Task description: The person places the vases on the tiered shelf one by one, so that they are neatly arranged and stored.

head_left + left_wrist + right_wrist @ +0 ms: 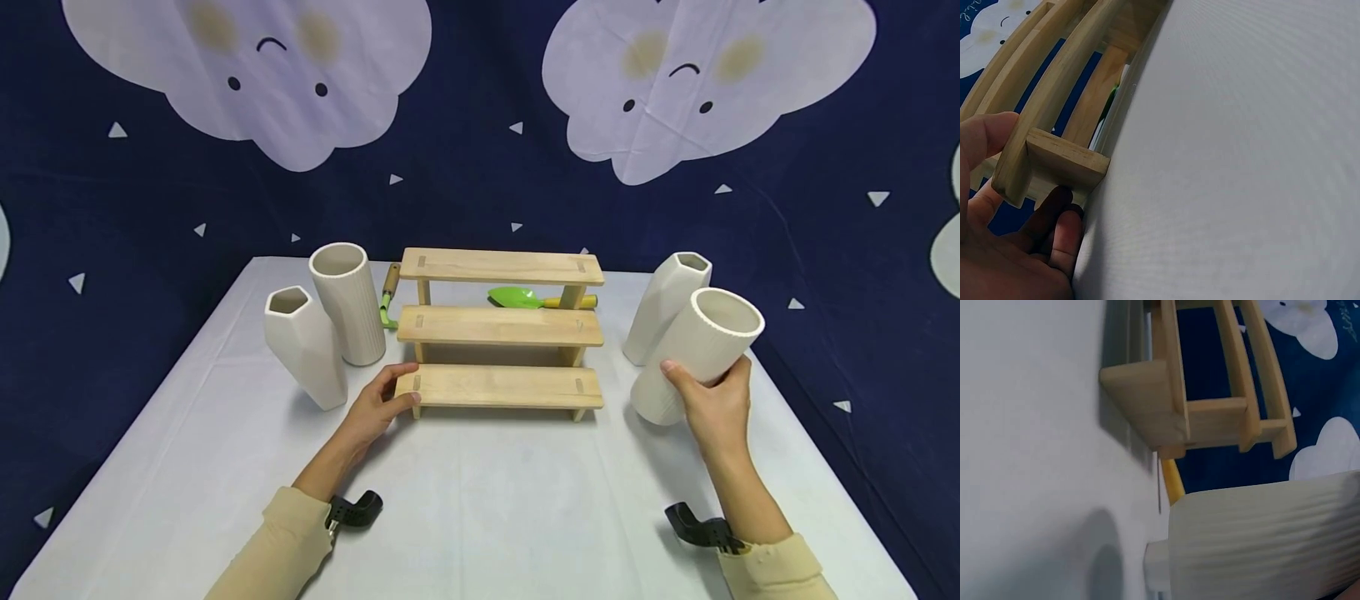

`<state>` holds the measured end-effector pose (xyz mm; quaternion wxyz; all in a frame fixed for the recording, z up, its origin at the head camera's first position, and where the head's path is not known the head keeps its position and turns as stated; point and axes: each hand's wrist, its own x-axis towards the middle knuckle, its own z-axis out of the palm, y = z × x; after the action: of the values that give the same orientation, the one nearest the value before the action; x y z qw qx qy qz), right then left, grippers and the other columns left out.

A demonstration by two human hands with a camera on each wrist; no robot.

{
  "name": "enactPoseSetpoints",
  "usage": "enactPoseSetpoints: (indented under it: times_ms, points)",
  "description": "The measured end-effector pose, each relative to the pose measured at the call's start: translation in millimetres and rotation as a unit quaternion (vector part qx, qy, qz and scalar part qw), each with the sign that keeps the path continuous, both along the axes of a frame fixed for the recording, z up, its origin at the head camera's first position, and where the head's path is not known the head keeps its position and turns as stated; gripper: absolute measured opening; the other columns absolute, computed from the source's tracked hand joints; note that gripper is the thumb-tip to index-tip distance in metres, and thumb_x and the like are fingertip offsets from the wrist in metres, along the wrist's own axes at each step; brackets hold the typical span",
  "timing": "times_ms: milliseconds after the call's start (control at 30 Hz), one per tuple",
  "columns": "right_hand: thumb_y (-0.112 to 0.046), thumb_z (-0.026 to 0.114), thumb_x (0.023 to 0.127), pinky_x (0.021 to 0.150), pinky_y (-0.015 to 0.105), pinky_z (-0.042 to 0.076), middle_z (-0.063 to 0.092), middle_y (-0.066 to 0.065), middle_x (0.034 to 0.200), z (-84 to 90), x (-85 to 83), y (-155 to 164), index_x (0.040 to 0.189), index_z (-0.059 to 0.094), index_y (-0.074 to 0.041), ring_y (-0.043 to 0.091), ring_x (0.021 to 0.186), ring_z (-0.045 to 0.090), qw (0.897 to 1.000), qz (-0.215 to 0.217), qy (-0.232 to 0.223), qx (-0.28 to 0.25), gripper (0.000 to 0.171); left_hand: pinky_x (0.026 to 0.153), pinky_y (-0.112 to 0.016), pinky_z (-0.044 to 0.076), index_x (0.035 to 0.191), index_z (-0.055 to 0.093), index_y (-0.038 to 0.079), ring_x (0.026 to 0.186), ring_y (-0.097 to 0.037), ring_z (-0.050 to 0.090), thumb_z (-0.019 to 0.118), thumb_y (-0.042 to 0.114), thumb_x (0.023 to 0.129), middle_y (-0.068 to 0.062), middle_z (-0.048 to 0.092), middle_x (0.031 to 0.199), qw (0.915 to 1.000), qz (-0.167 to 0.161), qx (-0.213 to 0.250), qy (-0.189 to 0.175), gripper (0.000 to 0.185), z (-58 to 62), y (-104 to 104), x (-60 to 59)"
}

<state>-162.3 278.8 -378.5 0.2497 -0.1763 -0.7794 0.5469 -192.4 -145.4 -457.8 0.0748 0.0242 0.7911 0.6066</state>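
Note:
My right hand [717, 412] grips a white ribbed vase [703, 337] round its side, with the thumb toward the stand. The vase tilts to the right; in the right wrist view its ribbed wall [1260, 540] fills the lower right, its base close over the tabletop. Close behind it is a white faceted vase [658, 304]. My left hand [377, 406] holds the left end of the lowest step of a three-tier wooden stand [498, 385]. In the left wrist view, the thumb and fingers lie around that end of the stand [1066, 153].
At the left stand another ribbed vase [351, 308] and another faceted vase [309, 354]. Behind the stand lie a green trowel [516, 297] with a yellow handle and a small wooden-handled garden tool [391, 287]. A white cloth [480, 508] covers the table before a dark blue backdrop.

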Motion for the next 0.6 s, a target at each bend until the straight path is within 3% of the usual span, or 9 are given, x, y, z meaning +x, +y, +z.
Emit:
enactPoseSetpoints:
  times_ms: [267,600]
  points:
    - [-0.015,0.080,0.073,0.081,0.019,0.039,0.050,-0.012,0.110,12.2,5.1,-12.0,0.128,0.040,-0.017,0.004,0.098,0.051,0.999,0.019,0.015,-0.023,0.068,0.101,-0.035,0.032,0.134,0.047,0.017,0.119,-0.023,0.043,0.065,0.016,0.086,-0.010,0.046,0.137,0.9999,0.000,0.011,-0.003,0.052,1.4,0.9,0.4]
    - [-0.008,0.080,0.072,0.079,0.017,0.041,0.051,-0.009,0.111,21.7,8.0,-23.5,0.124,0.041,-0.017,0.006,0.098,0.053,0.997,0.043,0.037,-0.047,0.065,0.096,-0.030,0.034,0.135,0.047,0.017,0.115,-0.021,0.044,0.065,0.018,0.087,-0.011,0.046,0.135,1.0000,-0.001,0.005,-0.003,0.051,1.6,0.0,0.7]
